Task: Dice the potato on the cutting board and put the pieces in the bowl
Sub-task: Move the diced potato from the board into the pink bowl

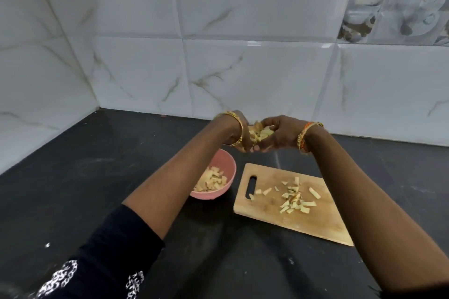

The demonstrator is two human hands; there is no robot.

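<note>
Above the counter, both hands (257, 136) apparently cup potato pieces (258, 135) between them.

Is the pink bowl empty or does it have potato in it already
Partly filled: the pink bowl holds a pile of potato pieces, with its inner wall showing above them.

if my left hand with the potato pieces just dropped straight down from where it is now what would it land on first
Probably the bare dark counter, not the pink bowl. The left hand, cupped with the right hand around potato pieces, seems to hover beyond the bowl's far rim, left of the cutting board. Depth is unclear from this one view.
</note>
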